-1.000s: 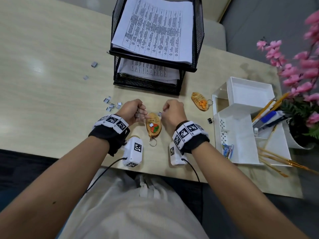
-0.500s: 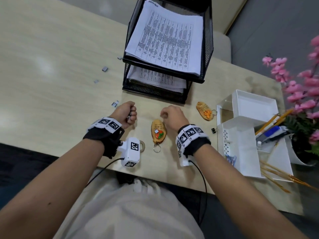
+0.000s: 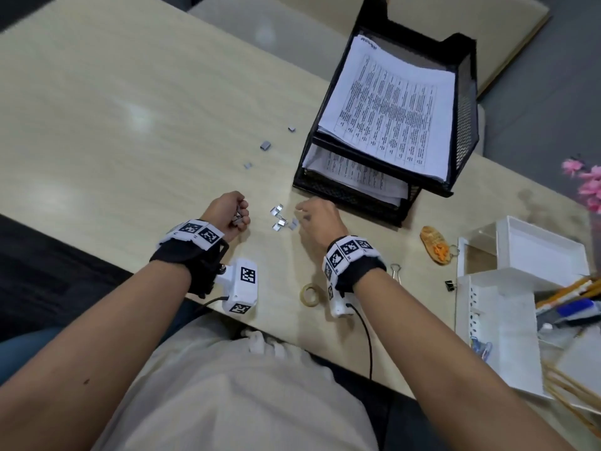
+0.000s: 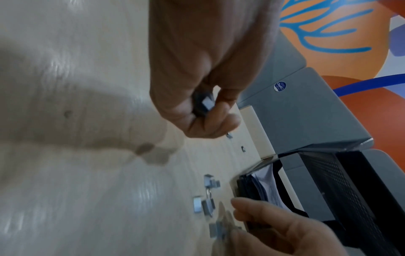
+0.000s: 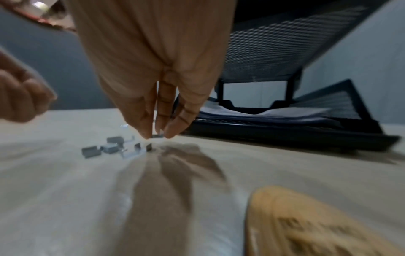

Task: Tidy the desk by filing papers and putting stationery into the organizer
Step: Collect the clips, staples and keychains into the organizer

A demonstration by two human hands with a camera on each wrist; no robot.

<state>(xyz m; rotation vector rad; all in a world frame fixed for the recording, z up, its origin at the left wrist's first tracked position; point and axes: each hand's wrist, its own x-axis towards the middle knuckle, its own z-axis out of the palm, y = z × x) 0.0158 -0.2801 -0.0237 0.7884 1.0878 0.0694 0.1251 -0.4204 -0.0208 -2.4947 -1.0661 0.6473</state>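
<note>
Head view: left hand (image 3: 227, 211) fisted around gathered staple strips; loose staple strips (image 3: 280, 217) lie at its three o'clock, white organizer (image 3: 494, 307) far at four. Left wrist view: curled fingers (image 4: 215, 121) clamp one strip. Right wrist view: right hand's fingertips (image 5: 145, 131) pinch another strip; a fragment could slip and scatter.

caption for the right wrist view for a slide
Right hand reaches down to staple strips scattered beside the black paper tray.

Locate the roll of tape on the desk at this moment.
In the head view, the roll of tape lies flat near the desk's front edge, just left of the right wrist, with a silver binder clip further right.
</note>
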